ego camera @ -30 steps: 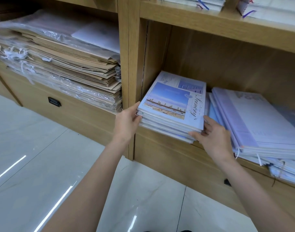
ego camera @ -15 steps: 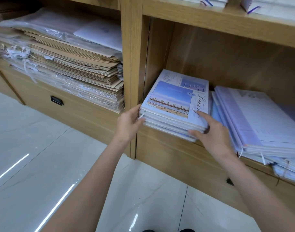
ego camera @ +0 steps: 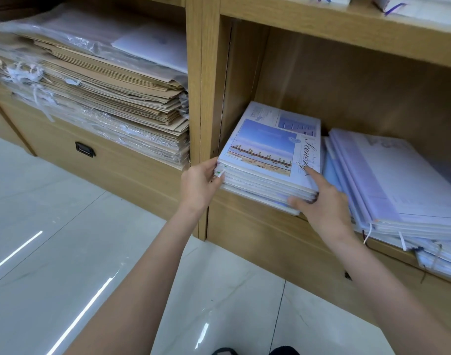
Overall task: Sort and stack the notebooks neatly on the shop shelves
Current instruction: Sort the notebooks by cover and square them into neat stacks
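Observation:
A stack of several notebooks [ego camera: 268, 155], its top cover showing a blue sky picture and the word "Scenery", lies at the left end of the lower right shelf [ego camera: 260, 208]. My left hand [ego camera: 200, 183] grips the stack's front left corner. My right hand [ego camera: 321, 203] holds its front right corner, forefinger laid on the top cover and thumb under the lower edge. A second, skewed pile of pale purple notebooks [ego camera: 388, 180] lies just to the right, overhanging the shelf front.
A wooden upright [ego camera: 201, 98] stands directly left of the stack. Beyond it, a tall pile of brown paper bags in plastic wrap [ego camera: 96, 98] fills the left shelf. A drawer with a black handle [ego camera: 85, 149] sits below. More notebooks rest on the upper shelf [ego camera: 347, 24]. Glossy floor tiles lie below.
The notebook stack has slid a little deeper into the shelf. My right forefinger has moved up onto the top cover. Both hands stay at the front corners.

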`<state>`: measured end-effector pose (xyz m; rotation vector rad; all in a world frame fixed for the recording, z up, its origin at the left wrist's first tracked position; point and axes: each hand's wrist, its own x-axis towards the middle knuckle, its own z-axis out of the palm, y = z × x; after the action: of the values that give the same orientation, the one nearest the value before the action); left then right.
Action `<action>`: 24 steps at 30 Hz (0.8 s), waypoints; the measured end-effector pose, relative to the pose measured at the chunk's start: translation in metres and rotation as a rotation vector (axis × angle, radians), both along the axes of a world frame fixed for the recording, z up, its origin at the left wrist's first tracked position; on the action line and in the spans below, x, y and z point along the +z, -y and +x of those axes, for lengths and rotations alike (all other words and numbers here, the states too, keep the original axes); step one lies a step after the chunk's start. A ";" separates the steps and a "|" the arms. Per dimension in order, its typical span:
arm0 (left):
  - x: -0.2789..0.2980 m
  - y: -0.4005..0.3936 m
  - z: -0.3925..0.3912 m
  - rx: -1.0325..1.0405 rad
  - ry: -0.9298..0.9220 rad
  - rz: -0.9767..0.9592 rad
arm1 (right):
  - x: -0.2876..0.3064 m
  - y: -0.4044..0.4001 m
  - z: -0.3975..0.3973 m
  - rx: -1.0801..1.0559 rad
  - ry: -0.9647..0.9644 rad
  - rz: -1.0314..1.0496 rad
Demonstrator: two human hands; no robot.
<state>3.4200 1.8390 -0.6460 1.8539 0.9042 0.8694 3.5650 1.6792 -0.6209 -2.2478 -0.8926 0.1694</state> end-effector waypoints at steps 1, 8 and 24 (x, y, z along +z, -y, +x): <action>-0.001 0.002 0.000 0.009 -0.016 0.029 | -0.001 0.000 0.000 0.001 0.011 -0.013; -0.004 0.010 0.002 0.132 -0.061 0.097 | -0.003 0.001 -0.004 -0.021 0.020 -0.002; -0.010 -0.007 -0.009 -0.062 -0.019 -0.140 | -0.007 0.002 -0.005 0.031 -0.010 0.037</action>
<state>3.4107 1.8462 -0.6561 1.7622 0.8912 0.7331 3.5597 1.6769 -0.6275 -2.1980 -0.9187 0.1772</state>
